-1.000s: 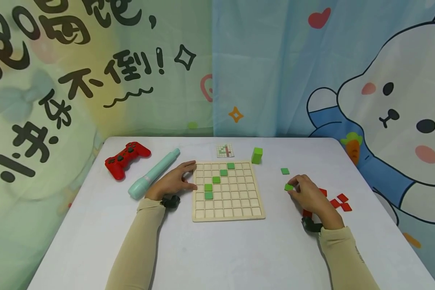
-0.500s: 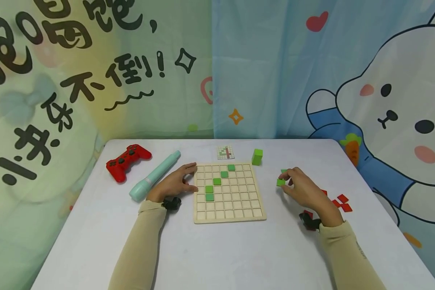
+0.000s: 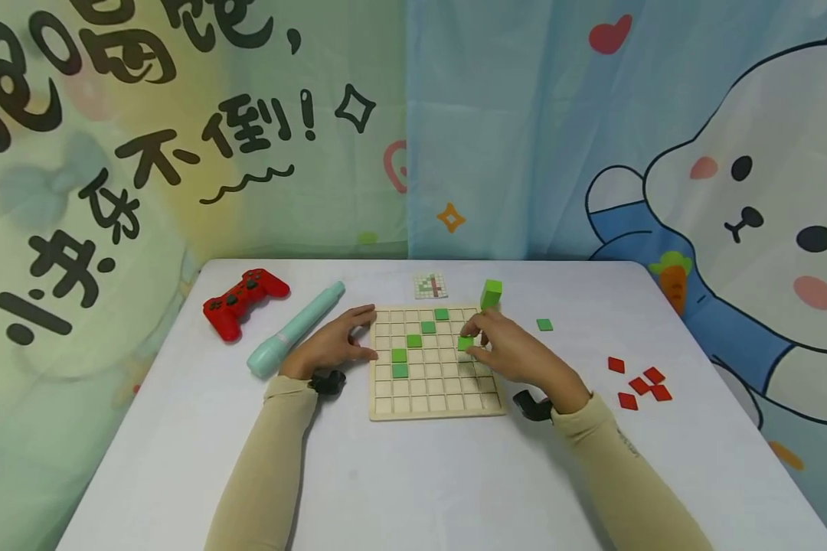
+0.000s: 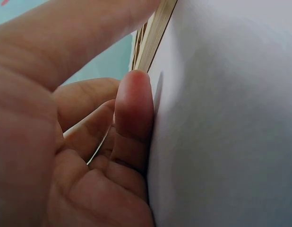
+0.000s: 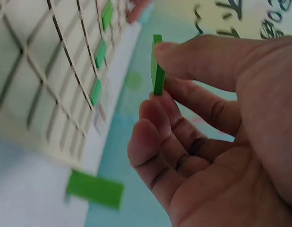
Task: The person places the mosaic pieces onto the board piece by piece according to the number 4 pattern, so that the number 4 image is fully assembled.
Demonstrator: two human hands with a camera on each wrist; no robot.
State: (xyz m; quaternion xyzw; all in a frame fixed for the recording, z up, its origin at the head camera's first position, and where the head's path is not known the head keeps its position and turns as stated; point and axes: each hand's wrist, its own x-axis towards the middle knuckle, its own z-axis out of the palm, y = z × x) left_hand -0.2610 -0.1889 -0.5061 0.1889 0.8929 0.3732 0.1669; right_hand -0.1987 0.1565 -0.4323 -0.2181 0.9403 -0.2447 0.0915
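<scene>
A pale wooden grid board (image 3: 427, 394) lies on the white table, with several flat green tiles (image 3: 400, 356) in its squares, forming a stepped diagonal. My left hand (image 3: 334, 344) rests at the board's left edge, thumb and fingertips against the rim. Over the right part of the board, my right hand (image 3: 517, 352) pinches a small square green tile (image 5: 157, 66) between thumb and fingers. The right wrist view has that tile held on edge, apart from the grid. One loose green tile (image 3: 544, 324) lies to the right of the board.
Several red tiles (image 3: 629, 401) lie scattered at the right. A taller green block (image 3: 491, 294) stands behind the board's far right corner. A small patterned grid card (image 3: 430, 286) lies behind the board. A red game controller (image 3: 244, 302) and a mint-green microphone-shaped object (image 3: 296, 329) lie left.
My right hand has carried the green tile leftward from beside the red tiles to above the board. The left hand keeps its place at the board's edge.
</scene>
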